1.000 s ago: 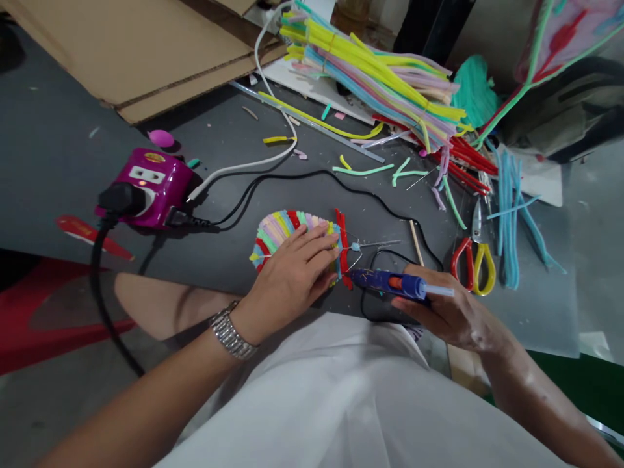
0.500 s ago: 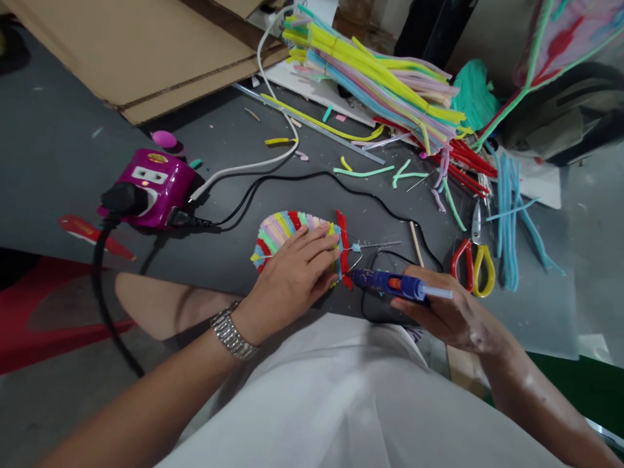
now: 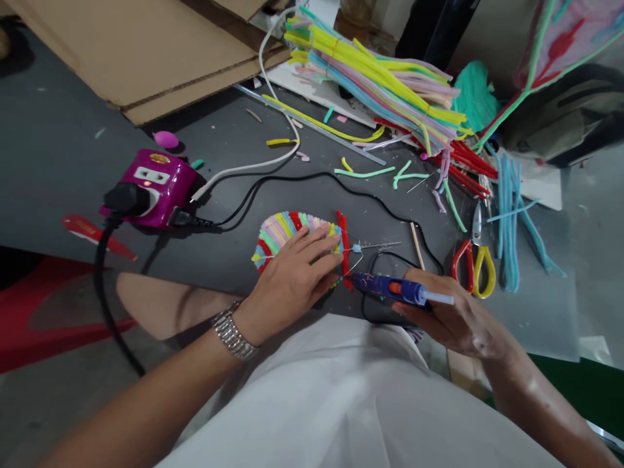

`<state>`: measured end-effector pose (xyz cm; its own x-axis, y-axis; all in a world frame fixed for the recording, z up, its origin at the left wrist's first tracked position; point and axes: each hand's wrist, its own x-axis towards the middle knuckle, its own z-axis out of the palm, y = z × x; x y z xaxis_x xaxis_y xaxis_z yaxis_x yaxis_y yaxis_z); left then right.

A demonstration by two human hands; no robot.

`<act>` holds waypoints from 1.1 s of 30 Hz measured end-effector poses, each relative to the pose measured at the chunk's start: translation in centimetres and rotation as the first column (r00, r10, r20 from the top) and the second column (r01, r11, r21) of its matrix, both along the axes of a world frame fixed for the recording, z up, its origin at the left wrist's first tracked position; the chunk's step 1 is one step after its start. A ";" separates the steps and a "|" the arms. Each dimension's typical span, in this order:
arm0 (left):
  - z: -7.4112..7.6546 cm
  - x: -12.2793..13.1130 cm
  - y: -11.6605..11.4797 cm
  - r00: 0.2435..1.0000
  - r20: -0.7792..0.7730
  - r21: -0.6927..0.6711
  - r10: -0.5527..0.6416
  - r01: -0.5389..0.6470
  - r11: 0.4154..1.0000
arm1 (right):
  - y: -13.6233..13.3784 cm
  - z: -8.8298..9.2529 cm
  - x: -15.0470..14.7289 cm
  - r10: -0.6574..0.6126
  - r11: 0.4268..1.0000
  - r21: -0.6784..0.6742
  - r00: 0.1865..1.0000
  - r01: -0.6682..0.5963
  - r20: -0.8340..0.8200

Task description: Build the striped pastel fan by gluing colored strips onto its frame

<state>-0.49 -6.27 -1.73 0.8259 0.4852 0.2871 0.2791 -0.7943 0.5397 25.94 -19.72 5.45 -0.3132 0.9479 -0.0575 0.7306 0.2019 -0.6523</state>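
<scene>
- Grey table (image 3: 73, 156): under the striped fuzzy piece (image 3: 280, 227).
- Left hand (image 3: 292, 266): flat on the piece's right part, fingers slightly spread, tips near its right edge.
- Right hand (image 3: 439, 312): right of the piece, fingers curled around the blue glue gun (image 3: 385, 285).
- Purple socket block (image 3: 151, 188): left of the piece; yellow sticker (image 3: 159, 158) unreadable.
- Red-and-white item (image 3: 75, 224): farther left, writing illegible.
- Red strips (image 3: 345, 253): just right of the piece.

Striped piece (image 3: 279, 234) partly under left hand (image 3: 298, 268)
</scene>
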 end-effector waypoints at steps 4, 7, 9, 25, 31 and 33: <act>-0.1 0.0 0.0 1.000 0.005 -0.016 0.009 -0.009 1.000 | 0.0 0.0 0.0 0.004 1.000 0.009 1.000 -0.004 -0.008; -0.1 0.0 0.0 1.000 0.012 -0.013 0.011 -0.011 1.000 | -0.1 0.0 0.2 -0.014 1.000 0.017 0.999 0.014 -0.043; -0.1 0.0 0.0 1.000 0.017 -0.005 0.008 -0.008 1.000 | -0.2 0.0 0.4 -0.042 0.999 0.004 0.998 0.042 -0.048; -0.2 0.0 -0.1 1.000 0.026 0.005 0.011 -0.011 1.000 | 0.1 0.1 0.2 -0.005 0.998 0.062 1.000 0.005 0.007; -0.3 0.0 0.0 1.000 0.031 0.008 0.007 -0.007 1.000 | 0.0 0.3 0.2 -0.011 0.999 0.048 1.000 0.010 0.018; -0.2 0.1 0.0 1.000 0.024 0.016 0.004 -0.004 1.000 | 0.0 0.3 0.2 -0.009 0.999 0.049 1.000 0.009 0.008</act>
<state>-0.43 -6.27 -1.94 0.8169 0.4839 0.3140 0.2697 -0.8016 0.5336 26.13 -19.68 5.71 -0.3046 0.9524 -0.0134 0.7381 0.2272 -0.6353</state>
